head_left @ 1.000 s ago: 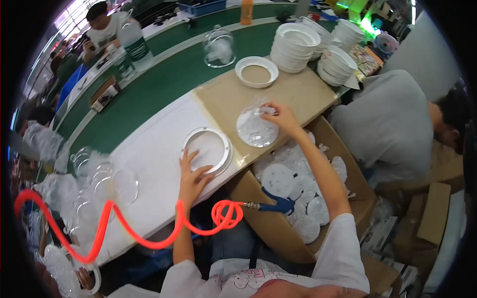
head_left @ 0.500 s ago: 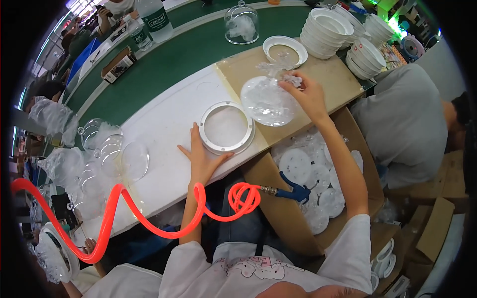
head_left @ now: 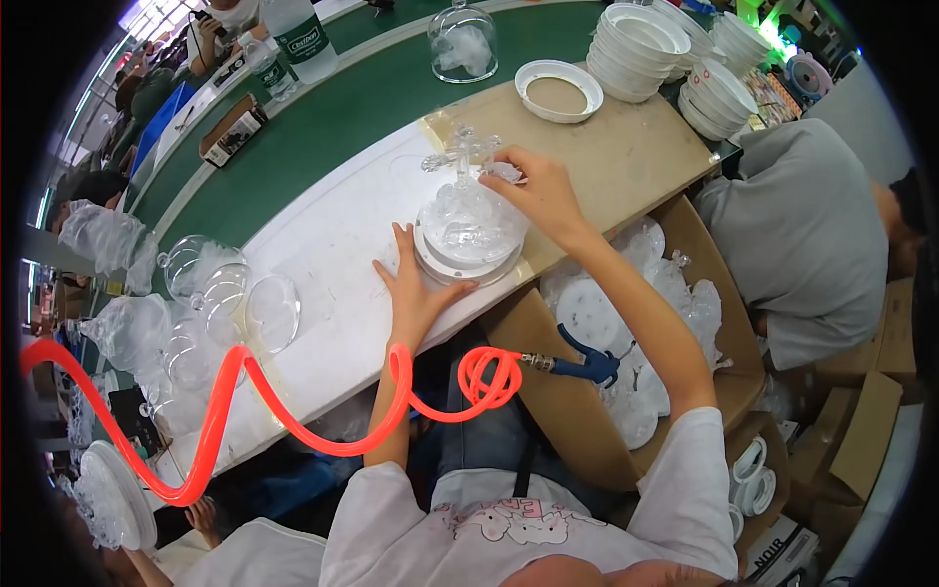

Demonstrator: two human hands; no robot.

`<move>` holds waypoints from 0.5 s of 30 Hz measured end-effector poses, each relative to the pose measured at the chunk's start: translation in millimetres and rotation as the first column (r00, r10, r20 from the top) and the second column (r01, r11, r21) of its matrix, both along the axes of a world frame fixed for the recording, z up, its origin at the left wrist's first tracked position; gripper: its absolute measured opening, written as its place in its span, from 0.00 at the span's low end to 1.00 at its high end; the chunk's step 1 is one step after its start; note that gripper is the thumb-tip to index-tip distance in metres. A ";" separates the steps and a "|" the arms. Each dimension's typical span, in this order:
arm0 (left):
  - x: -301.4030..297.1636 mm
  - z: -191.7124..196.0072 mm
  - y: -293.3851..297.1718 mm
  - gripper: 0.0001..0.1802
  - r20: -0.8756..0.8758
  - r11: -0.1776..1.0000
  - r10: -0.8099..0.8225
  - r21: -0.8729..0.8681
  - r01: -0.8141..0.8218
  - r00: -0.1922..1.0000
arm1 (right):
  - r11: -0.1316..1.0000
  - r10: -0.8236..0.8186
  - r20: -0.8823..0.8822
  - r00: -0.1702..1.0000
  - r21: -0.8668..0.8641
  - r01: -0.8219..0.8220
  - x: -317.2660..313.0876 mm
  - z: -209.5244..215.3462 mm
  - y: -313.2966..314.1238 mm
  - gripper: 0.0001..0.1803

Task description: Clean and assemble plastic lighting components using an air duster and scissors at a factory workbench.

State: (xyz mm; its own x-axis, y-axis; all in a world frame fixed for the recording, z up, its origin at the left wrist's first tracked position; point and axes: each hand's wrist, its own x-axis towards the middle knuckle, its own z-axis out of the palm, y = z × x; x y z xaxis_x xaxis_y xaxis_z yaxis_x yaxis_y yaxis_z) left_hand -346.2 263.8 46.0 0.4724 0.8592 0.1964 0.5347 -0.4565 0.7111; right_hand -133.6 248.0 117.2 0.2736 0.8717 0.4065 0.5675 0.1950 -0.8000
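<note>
A white round ring base [head_left: 460,272] lies on the white part of the bench. My left hand [head_left: 416,298] rests against its near left side, fingers and thumb spread along the rim. Over the ring sits a clear plastic ornament [head_left: 468,227] with a round, bumpy body and a cross-shaped top. My right hand [head_left: 538,191] pinches a clear piece at the ornament's upper right. Most of the ring's opening is hidden beneath the ornament.
A white ring [head_left: 558,91] and stacked white rings [head_left: 636,49] stand at the back right. Clear domes [head_left: 201,269] stand left. An orange coiled hose [head_left: 323,445] with a blue air gun [head_left: 585,368] crosses in front, above a carton [head_left: 533,357] of clear ornaments. Co-workers sit on both sides.
My right hand has moved left with the clear ornament, from beside the white ring base to over it. My left hand stays at the base's rim.
</note>
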 end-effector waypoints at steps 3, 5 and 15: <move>0.6 -1.0 -0.2 0.68 -0.030 0.999 0.009 0.043 -0.007 1.000 | 0.998 -0.056 0.051 0.997 -0.028 0.057 -8.6 -5.5 2.7 0.17; -1.0 -4.4 0.4 0.66 -0.008 0.999 -0.002 0.037 0.002 1.000 | 0.997 -0.073 0.122 0.990 -0.024 0.076 -15.5 -7.7 2.6 0.17; 0.0 -5.9 -0.7 0.64 -0.033 0.999 0.003 0.054 -0.001 0.999 | 0.989 -0.149 0.241 0.959 0.045 0.142 -30.4 -21.8 -1.1 0.16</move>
